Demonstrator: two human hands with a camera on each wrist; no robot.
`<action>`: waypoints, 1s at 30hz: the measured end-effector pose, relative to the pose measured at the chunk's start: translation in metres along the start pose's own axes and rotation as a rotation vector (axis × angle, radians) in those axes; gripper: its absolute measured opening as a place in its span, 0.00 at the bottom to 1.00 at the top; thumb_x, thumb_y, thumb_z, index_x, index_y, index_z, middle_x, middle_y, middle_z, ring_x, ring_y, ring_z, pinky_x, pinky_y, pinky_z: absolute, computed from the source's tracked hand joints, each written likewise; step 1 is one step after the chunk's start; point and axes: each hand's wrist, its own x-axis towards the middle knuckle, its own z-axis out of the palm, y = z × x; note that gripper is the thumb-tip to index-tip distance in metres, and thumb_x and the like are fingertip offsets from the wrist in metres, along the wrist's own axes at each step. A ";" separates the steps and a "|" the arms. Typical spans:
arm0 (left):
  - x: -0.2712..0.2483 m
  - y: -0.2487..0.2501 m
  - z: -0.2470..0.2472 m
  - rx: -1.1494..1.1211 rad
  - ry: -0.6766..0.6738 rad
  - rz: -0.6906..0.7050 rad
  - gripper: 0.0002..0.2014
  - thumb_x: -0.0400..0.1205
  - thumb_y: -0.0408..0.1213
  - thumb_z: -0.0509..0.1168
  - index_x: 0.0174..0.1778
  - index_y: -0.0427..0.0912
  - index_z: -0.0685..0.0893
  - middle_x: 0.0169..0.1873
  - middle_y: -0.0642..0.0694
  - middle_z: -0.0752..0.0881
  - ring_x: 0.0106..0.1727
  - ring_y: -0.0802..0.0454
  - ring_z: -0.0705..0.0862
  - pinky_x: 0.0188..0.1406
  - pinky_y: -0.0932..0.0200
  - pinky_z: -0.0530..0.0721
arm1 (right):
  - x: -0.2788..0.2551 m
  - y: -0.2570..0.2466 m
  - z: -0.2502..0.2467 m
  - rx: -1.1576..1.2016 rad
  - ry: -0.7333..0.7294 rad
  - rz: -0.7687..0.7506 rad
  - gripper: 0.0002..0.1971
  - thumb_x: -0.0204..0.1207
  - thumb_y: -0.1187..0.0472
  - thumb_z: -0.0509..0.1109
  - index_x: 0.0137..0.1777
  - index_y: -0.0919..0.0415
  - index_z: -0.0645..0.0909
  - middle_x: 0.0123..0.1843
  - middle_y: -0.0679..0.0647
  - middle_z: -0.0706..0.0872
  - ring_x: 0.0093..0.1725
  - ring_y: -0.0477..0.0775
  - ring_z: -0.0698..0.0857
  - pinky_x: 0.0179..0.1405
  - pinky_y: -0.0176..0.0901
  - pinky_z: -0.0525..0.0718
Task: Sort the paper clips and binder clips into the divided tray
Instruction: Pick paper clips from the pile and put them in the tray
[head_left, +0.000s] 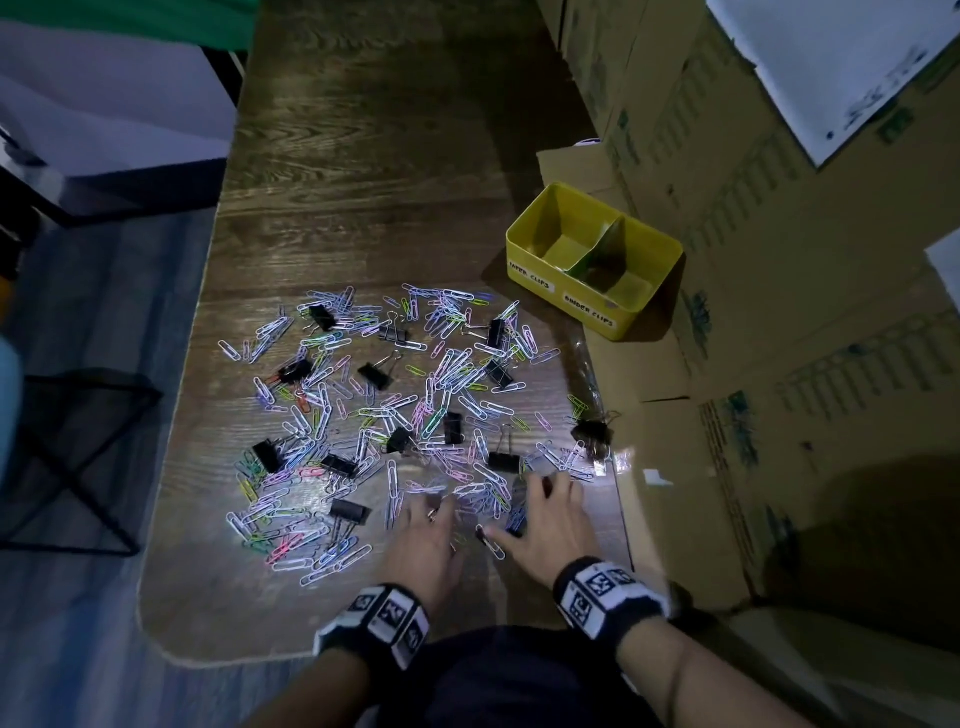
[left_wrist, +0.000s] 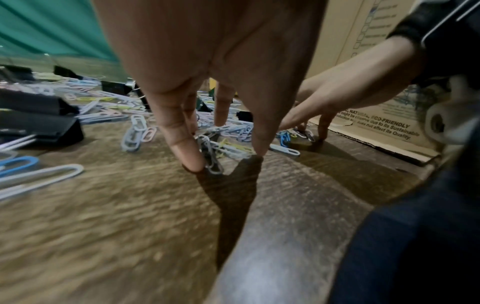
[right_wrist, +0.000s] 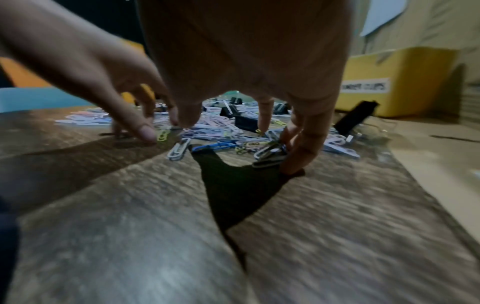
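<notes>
Pastel plastic-coated paper clips (head_left: 363, 415) and black metal binder clips (head_left: 374, 375) strewn across dark wood-grain desk (head_left: 363, 156); yellow divided plastic tray (head_left: 535, 223) empty near right edge. Left hand (head_left: 423, 540) and right hand (head_left: 545, 525) spread, fingers (left_wrist: 191, 156) pressing clips at near edge. Best raking small bunches together, pinching firmly, keeping binder clips out.

Head cam looks steeply down over the tabletop (head_left: 363, 156). Wrist cams sit low and close behind the fingers, facing the far edge. All share the near-edge paper clips (head_left: 467, 493).
</notes>
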 end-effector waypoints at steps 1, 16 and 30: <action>0.005 0.004 -0.001 0.034 -0.004 0.012 0.28 0.77 0.45 0.64 0.74 0.48 0.65 0.66 0.40 0.69 0.65 0.41 0.73 0.66 0.47 0.75 | 0.000 -0.006 0.002 -0.011 0.023 -0.015 0.40 0.68 0.29 0.64 0.72 0.55 0.63 0.66 0.60 0.67 0.65 0.59 0.67 0.61 0.49 0.77; 0.029 -0.020 -0.028 -0.142 -0.024 0.164 0.13 0.75 0.24 0.63 0.47 0.47 0.79 0.51 0.49 0.82 0.48 0.48 0.84 0.49 0.50 0.85 | 0.005 -0.031 0.006 0.320 0.051 -0.018 0.14 0.76 0.66 0.70 0.62 0.58 0.83 0.67 0.52 0.77 0.64 0.48 0.77 0.61 0.23 0.69; 0.052 -0.031 -0.091 -0.530 -0.293 0.061 0.16 0.70 0.21 0.72 0.30 0.51 0.84 0.34 0.51 0.85 0.31 0.58 0.82 0.34 0.65 0.84 | 0.022 0.012 -0.058 1.161 -0.042 0.078 0.08 0.60 0.67 0.84 0.34 0.54 0.91 0.38 0.46 0.90 0.44 0.45 0.88 0.50 0.37 0.85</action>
